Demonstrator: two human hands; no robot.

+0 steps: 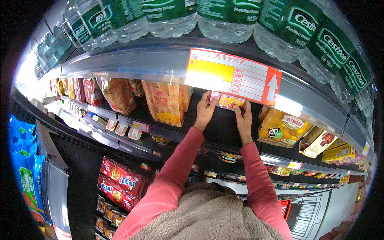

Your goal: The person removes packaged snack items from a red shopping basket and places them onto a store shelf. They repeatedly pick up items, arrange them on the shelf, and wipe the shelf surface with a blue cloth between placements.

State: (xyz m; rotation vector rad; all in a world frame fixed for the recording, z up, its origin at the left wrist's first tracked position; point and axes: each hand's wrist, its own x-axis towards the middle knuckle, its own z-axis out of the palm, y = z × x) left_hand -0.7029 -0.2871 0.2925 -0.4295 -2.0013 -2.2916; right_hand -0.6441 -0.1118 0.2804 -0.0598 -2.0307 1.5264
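Note:
Both of my hands reach onto a black store shelf (pixel 223 129) beneath a row of water bottles. A small pink-and-yellow snack package (pixel 228 101) sits between them. My left hand (pixel 205 110) grips its left end with thumb and fingers. At the right end, my right hand (pixel 243 117) holds it, with fingertips on the front. The package's upper edge is hidden behind a red-and-white price sign (pixel 233 77) fixed to the shelf edge above. To the left stands an orange bag of packaged bread rolls (pixel 164 103); to the right is a yellow bag of soft bread (pixel 283 127).
Large green-labelled water bottles (pixel 228 18) line the upper shelf. A cream-and-brown box (pixel 317 141) stands farther right. Red cookie packs (pixel 120 183) are stacked at lower left, near blue snack bags (pixel 28 168). A wire shopping cart (pixel 307 213) is at lower right.

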